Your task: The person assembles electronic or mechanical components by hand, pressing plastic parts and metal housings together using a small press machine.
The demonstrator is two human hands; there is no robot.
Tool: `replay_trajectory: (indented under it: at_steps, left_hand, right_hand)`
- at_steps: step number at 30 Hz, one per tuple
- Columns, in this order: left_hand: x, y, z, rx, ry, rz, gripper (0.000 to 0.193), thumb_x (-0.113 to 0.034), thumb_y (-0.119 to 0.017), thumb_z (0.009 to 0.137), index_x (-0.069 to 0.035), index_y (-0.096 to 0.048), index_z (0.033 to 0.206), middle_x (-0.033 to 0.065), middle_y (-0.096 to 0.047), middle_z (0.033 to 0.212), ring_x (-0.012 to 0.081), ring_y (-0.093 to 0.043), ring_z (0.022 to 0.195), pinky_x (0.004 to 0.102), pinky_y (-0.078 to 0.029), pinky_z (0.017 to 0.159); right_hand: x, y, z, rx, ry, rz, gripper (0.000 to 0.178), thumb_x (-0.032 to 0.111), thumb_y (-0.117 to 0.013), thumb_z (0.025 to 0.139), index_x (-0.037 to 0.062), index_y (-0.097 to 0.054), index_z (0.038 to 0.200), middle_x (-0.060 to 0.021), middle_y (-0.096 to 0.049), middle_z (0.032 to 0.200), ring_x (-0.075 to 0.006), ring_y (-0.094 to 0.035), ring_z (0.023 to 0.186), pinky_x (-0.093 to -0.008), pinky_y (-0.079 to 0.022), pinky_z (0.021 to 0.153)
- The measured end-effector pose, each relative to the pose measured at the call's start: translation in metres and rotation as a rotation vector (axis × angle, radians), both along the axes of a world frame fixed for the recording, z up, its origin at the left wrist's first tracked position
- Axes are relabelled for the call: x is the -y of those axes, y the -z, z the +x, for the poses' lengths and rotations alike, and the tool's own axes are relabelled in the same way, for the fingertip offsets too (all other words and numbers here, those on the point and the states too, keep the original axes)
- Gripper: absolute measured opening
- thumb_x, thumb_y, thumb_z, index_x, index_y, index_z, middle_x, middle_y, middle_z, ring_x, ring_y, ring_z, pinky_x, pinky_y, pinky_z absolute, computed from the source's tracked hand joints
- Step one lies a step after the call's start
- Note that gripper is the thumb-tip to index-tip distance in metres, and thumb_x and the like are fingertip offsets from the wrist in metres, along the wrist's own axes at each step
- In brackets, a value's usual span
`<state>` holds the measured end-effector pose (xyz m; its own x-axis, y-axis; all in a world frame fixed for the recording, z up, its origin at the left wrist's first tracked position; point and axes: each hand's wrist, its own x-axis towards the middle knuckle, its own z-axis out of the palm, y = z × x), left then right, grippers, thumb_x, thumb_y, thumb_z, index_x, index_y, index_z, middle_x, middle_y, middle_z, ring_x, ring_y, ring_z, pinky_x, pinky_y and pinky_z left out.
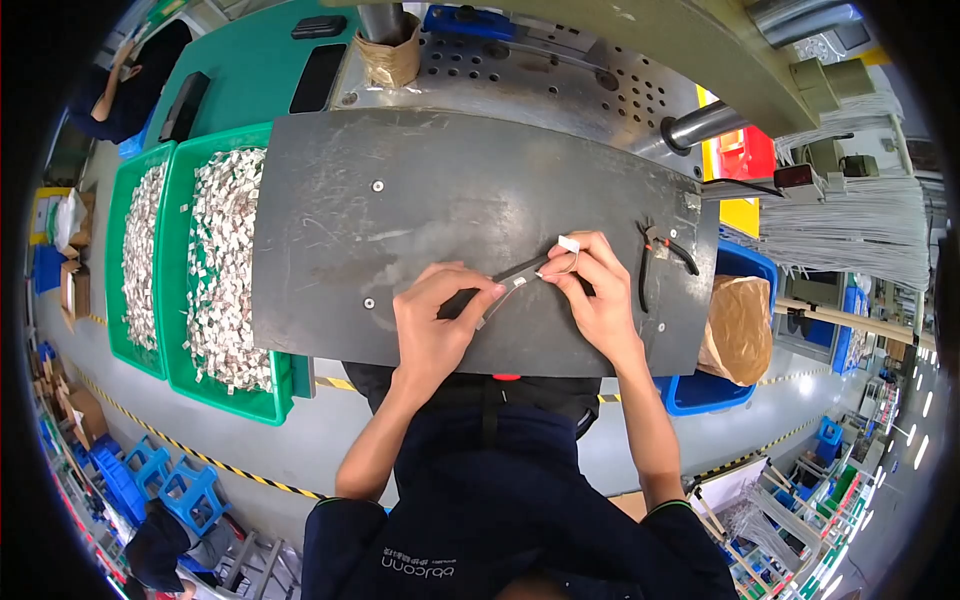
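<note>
Whitish and thin, the strip [518,284] spans our left hand [437,308] and right hand [597,285], over the worktop's near half [330,270]. Both pinch it, thumb against fingertip, nearly closed; gripping lightly should help us avoid kinks.

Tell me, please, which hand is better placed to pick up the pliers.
Probably the right hand: the pliers lie on the table just to its right, while the left hand is farther away. Both pinch a thin strip, though.
</note>
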<state>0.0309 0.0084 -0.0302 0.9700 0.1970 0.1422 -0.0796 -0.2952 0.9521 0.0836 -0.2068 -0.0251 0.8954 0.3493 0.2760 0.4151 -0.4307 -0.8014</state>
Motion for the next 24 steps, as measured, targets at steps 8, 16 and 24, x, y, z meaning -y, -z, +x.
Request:
replay_trajectory:
  at_steps: [8,16,24]
  left_hand:
    - [-0.003,0.004,-0.001,0.031,0.038,0.013,0.009,-0.004,-0.086,0.081,-0.003,-0.081,0.089,0.0082,-0.079,0.087,0.025,-0.072,0.088,0.0354,-0.057,0.081]
    - [-0.003,0.009,-0.002,0.052,0.034,0.018,0.014,-0.002,-0.087,0.08,-0.004,-0.079,0.091,0.0092,-0.079,0.094,0.0267,-0.074,0.095,0.0357,-0.058,0.084]
    - [-0.001,0.002,-0.002,-0.022,0.016,0.053,0.022,-0.004,-0.088,0.079,-0.003,-0.075,0.097,0.0099,-0.078,0.101,0.0288,-0.074,0.101,0.0387,-0.059,0.086]
  right_hand:
    - [0.001,0.004,-0.001,-0.021,-0.036,-0.042,0.016,-0.005,-0.079,0.084,0.0014,-0.076,0.098,-0.0088,-0.067,0.112,-0.0281,-0.063,0.105,-0.0372,-0.055,0.087]
    - [0.007,-0.002,-0.012,-0.133,0.055,0.314,0.033,0.002,-0.086,0.078,0.0019,-0.071,0.107,-0.0135,-0.064,0.122,-0.0248,-0.064,0.111,-0.036,-0.051,0.096]
    - [0.011,-0.003,-0.016,-0.013,-0.026,-0.065,0.023,0.0,-0.088,0.075,0.0027,-0.076,0.095,-0.0088,-0.071,0.118,-0.0265,-0.068,0.109,-0.0362,-0.057,0.09]
